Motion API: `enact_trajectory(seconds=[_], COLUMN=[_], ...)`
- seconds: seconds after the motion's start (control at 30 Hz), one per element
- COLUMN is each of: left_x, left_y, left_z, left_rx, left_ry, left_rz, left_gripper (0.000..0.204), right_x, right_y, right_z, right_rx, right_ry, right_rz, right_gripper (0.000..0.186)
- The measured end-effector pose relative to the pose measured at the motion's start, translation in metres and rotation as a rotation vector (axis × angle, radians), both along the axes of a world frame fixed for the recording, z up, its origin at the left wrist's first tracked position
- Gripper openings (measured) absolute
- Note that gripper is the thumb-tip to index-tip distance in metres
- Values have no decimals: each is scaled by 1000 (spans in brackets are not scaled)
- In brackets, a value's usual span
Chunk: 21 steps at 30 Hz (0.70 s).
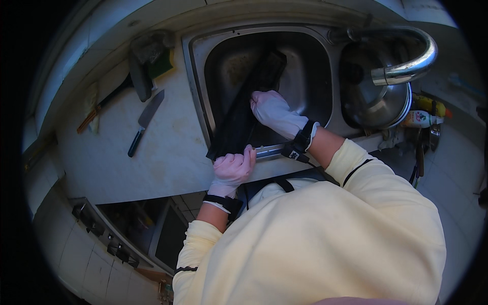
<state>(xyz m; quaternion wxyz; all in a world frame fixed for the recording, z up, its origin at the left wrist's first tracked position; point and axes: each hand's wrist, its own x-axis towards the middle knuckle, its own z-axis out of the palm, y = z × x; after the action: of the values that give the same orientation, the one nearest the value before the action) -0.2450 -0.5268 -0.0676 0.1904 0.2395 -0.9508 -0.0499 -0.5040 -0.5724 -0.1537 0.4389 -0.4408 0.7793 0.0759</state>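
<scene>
labelled white bottle [421, 119], right of sink [195, 76]

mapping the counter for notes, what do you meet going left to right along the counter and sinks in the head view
chopsticks → knife → black tray in the sink → pot lid → bottles

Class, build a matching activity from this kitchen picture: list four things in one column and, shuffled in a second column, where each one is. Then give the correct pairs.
Things:
1. knife
2. long black tray
3. pot lid
4. left hand

Places:
A. under the curved tap, in the right basin
B. gripping the tray's near end at the sink's front edge
C. flat on the white counter, left of the sink
D. leaning slantwise in the left basin

Pairs: 1-C, 2-D, 3-A, 4-B
</scene>
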Motion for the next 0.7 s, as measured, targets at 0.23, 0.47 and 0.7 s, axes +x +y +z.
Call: enact_trajectory(seconds=[0.23, 0.47, 0.7], left_x=[2, 1, 0], left_y=[2, 3, 3], left_z=[2, -2, -1], left_rx=[21, 22, 6], left_ry=[-26, -15, 31], left_rz=[-7, -6, 13], left_gripper=[15, 15, 15], right_x=[-35, -19, -18], right_y=[-11, -5, 7], right_z=[-13, -8, -6], right_rx=[-219, -131, -362], right_ry=[120, 7, -6], right_rz=[-25, -51, 10], right_gripper=[40, 32, 25])
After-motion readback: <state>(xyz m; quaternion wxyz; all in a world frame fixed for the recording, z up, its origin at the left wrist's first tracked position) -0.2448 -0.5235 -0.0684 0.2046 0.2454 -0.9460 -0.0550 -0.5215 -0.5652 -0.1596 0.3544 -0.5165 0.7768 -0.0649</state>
